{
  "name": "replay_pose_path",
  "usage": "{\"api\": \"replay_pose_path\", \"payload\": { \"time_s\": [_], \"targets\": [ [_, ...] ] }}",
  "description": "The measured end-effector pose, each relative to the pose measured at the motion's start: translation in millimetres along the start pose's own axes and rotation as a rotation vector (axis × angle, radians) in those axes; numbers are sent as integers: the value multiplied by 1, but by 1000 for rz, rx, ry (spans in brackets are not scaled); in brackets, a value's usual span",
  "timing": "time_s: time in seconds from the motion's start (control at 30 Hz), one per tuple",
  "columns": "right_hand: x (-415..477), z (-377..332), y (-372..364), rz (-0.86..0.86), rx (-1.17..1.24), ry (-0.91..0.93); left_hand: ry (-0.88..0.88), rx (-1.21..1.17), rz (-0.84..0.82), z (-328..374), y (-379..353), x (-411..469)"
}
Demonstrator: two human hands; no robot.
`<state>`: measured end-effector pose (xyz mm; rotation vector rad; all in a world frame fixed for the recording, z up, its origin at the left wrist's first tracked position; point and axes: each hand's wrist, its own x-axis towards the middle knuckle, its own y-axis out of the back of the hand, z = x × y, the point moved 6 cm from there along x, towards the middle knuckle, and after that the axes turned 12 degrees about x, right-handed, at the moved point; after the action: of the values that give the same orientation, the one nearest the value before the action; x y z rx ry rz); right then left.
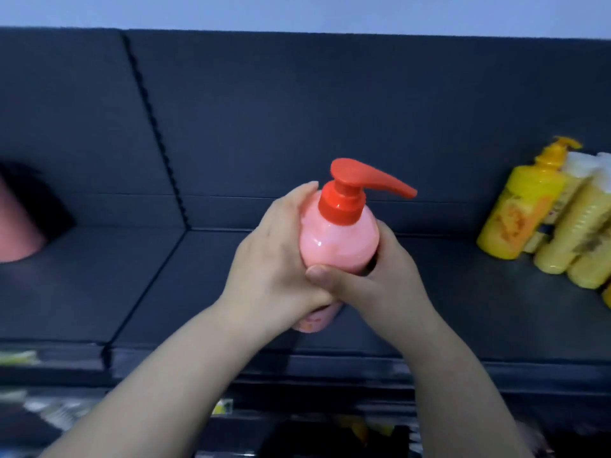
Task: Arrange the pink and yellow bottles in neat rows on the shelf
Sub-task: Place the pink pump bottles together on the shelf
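A pink pump bottle [339,241] with a red pump head pointing right stands upright at the middle of the dark shelf [165,285]. Both hands wrap its body: my left hand [274,262] on its left side, my right hand [373,285] on its right and front, thumb across the bottle. Its base is near the shelf's front, partly hidden by my hands. Several yellow bottles [519,213] stand grouped at the shelf's right end. Part of another pink bottle [16,223] shows at the far left edge.
The shelf's dark back panel [297,127] rises behind the bottles, with a notched upright strip [155,127] at left. The shelf's front lip [330,361] runs below my wrists. Blurred goods lie on a lower level [49,408].
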<state>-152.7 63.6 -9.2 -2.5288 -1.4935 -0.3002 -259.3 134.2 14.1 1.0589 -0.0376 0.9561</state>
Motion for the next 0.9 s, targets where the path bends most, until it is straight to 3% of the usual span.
{"api": "replay_pose_path", "payload": {
  "time_s": [0.3, 0.73, 0.9],
  "targets": [
    [-3, -15, -123, -186, -29, 14, 53, 120, 84, -66, 100, -44],
    [65, 14, -160, -167, -43, -33, 69, 123, 37, -131, 106, 4],
    [98, 24, -200, -243, -28, -36, 78, 162, 70, -172, 128, 24]
  ]
}}
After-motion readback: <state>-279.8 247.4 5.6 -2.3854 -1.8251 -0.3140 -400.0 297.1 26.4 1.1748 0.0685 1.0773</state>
